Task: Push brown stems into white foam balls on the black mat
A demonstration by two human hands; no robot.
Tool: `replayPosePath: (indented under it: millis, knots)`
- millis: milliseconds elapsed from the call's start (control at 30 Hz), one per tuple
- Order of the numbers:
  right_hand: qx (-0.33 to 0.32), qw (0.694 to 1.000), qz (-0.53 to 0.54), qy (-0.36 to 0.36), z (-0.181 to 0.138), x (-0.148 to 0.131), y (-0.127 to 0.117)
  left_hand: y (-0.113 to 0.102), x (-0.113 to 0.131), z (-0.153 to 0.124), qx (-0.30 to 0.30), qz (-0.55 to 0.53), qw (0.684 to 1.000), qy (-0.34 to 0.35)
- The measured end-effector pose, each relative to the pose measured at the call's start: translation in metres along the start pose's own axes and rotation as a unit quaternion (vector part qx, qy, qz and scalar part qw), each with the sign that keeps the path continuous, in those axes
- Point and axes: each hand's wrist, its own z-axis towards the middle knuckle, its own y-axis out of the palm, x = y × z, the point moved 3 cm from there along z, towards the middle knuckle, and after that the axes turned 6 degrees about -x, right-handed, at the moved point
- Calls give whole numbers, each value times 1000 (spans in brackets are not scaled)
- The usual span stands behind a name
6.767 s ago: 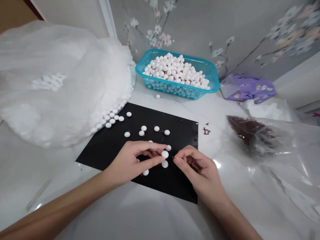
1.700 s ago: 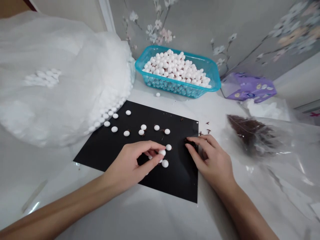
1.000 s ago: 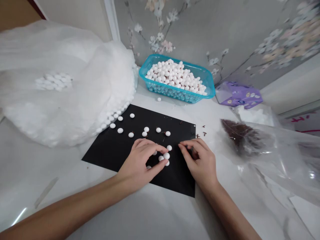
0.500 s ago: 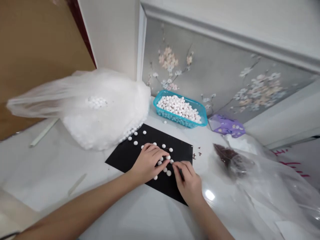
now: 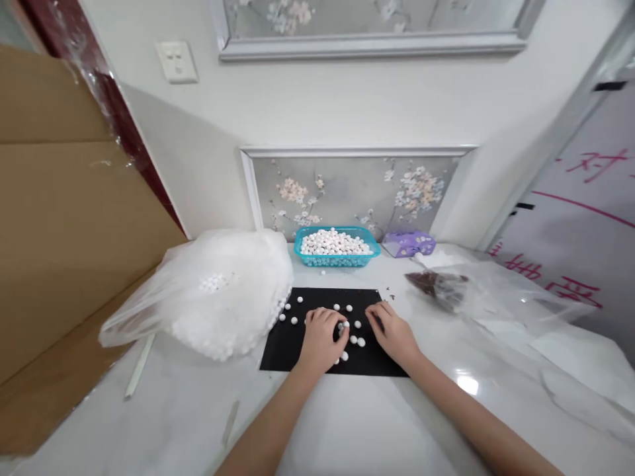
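My left hand is over the middle of a black sheet, its thumb and fingers closed around a small white ball. To its right, my right hand is over the sheet's right part, thumb and fingertips pinched together. Anything between those fingertips is too small to make out. A loose white ball lies between the hands with several others. More white balls are scattered over the sheet's left side, and some are partly hidden by my left hand.
Behind the sheet stands a blue basket full of white balls. A big translucent bag of white balls slumps at left. At right lie a purple packet and a clear bag with brown bits. A cardboard box stands far left.
The camera view has tilted up and levelled, showing more wall. My right hand has moved away from my left, leaving a gap between them. My left hand stays at the balls.
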Motion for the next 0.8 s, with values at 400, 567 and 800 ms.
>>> replayPosePath:
  millis: [400, 567, 800]
  knots:
    - [15, 995, -72, 67, 14, 2, 1, -2, 7, 6, 50, 4, 999, 21]
    - [-5, 995, -82, 51, 25, -5, 6, -6, 5, 5, 74, 26, 997, 12]
    - [-2, 997, -50, 55, 22, -9, 1, -5, 2, 5, 50, 52, 997, 2]
